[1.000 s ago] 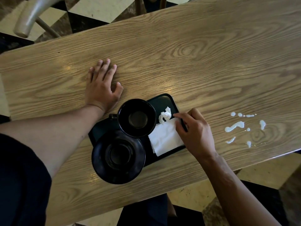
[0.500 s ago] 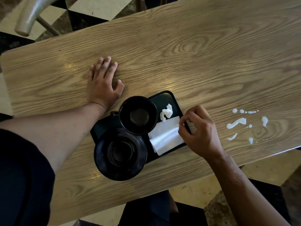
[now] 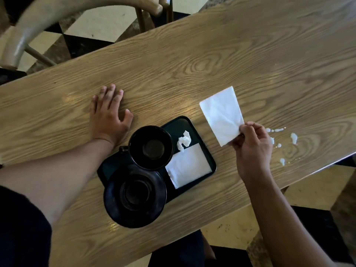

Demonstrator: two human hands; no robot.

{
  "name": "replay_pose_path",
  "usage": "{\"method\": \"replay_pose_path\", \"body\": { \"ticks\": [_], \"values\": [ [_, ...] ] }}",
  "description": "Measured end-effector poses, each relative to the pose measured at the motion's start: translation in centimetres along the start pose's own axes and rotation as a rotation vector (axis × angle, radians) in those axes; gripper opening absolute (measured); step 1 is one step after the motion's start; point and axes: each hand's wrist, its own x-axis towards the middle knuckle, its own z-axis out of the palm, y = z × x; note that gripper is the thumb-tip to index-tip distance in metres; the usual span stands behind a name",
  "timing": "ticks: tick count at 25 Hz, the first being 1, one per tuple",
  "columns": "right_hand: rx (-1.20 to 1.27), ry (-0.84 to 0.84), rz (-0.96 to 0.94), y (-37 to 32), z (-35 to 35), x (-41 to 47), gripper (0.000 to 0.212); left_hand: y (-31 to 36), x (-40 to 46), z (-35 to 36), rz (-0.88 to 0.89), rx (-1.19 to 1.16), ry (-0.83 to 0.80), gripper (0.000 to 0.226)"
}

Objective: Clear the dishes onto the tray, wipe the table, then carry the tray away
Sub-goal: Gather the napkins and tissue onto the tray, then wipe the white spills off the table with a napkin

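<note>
Pinching napkin [image 3: 221, 114] in right hand [image 3: 252, 149]

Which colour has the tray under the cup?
The tray is black, seen clearly in the head view.

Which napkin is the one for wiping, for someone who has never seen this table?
On the wooden table, look right of the black tray. The right hand pinches a flat white napkin by its corner. Unlike the folded napkin and crumpled tissue, it is off the tray.

left arm [image 3: 63, 176]: bare forearm, dark short sleeve [image 3: 21, 228] at upper arm | right arm [image 3: 285, 218]: bare, no sleeve seen | hands: no rings, no watch visible
</note>
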Motion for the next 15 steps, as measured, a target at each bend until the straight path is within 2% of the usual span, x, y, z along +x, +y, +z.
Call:
{"method": "replay_pose_path", "body": {
  "ticks": [3, 6, 8, 12, 15],
  "values": [
    [-0.164, 0.126, -0.046, 0.7, 0.0, 1.4, 0.009, -0.1, -0.2, 0.1, -0.002, -0.008, -0.007, 0.066],
    [-0.713, 0.164, -0.192, 1.3, -0.5, 1.6, 0.023, -0.1, 0.0, 0.1, -0.001, -0.018, -0.002, 0.066],
    [-0.966, 0.156, -0.295, 1.6, -0.5, 1.1, 0.028, -0.1, 0.1, 0.1, 0.003, -0.010, -0.003, 0.066],
    [-1.108, 0.045, -0.415, 2.1, 1.3, 1.5, 0.033, -0.1, -0.2, 0.2, 0.019, 0.006, 0.000, 0.065],
    [-1.162, -0.050, -0.403, 2.5, 3.0, 2.1, 0.040, 0.4, 0.1, -0.2, 0.016, 0.046, -0.025, 0.065]
  ]
}}
